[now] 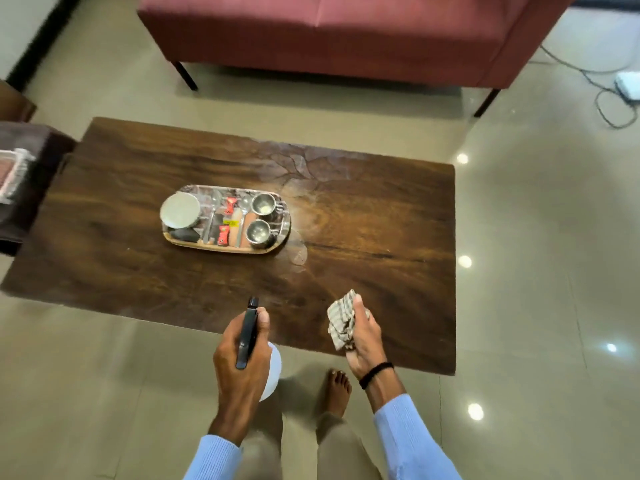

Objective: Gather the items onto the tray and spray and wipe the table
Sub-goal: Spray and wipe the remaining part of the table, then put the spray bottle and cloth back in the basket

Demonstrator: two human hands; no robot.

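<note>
Long-sleeved light blue knit top, fine ribbed texture on the left sleeve (215, 459) and right sleeve (412, 441), cuffs ending a bit above the wrists. Thin black band (376, 374) round the right wrist. Left hand (242, 356) and right hand (363, 341) are bare. Khaki-beige trousers (341, 452) below, plus one bare foot (338, 389).

A: What's at the desk's (381, 237) near edge?
B: The left hand (242, 358) gripping a spray bottle (247, 327), the right hand (363, 337) clutching a checked cloth (341, 322).
A: The tray (225, 250)?
B: Mid-desk, holding two steel cups (258, 232) and a white bowl (180, 209).
</note>
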